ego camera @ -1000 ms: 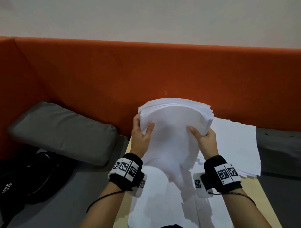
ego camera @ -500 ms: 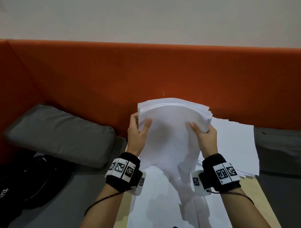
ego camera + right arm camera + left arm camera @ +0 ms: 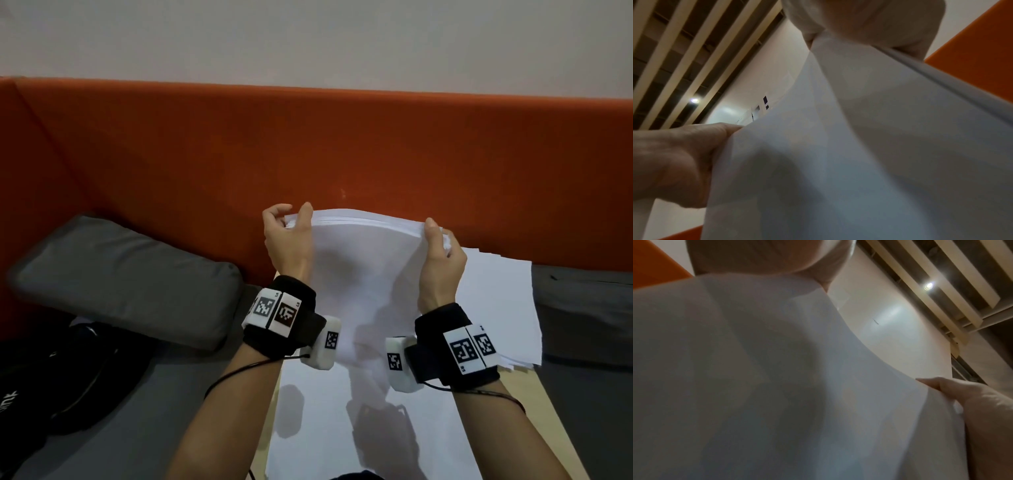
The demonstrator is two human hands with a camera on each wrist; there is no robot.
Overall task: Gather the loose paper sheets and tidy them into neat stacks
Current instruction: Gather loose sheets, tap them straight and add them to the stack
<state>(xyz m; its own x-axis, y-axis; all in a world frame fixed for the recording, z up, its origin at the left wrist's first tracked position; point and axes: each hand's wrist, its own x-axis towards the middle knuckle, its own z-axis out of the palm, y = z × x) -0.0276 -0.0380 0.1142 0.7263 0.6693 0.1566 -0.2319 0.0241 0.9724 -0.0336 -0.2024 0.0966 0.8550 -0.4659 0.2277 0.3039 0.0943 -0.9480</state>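
Observation:
A thick bundle of white paper sheets [image 3: 366, 260] stands upright on the table, bowed across its top edge. My left hand [image 3: 287, 236] grips its upper left corner, thumb in front and fingers curled behind. My right hand [image 3: 440, 253] grips the upper right corner the same way. The left wrist view shows the bundle of sheets [image 3: 777, 386] from below, with the right hand [image 3: 972, 402] on its far edge. In the right wrist view the sheets [image 3: 859, 162] fill the frame and the left hand [image 3: 674, 159] holds the far side. More sheets [image 3: 359, 428] lie flat beneath.
A loose, uneven pile of paper [image 3: 500, 308] lies at the right behind my right wrist. The wooden table [image 3: 544, 425] shows at its right edge. A grey cushion [image 3: 123, 277] lies left, a black bag [image 3: 51, 377] below it, and an orange partition [image 3: 308, 144] behind.
Both hands have slid up the bundle from its sides to the top corners. The fanned top edges of the sheets have drawn closer together.

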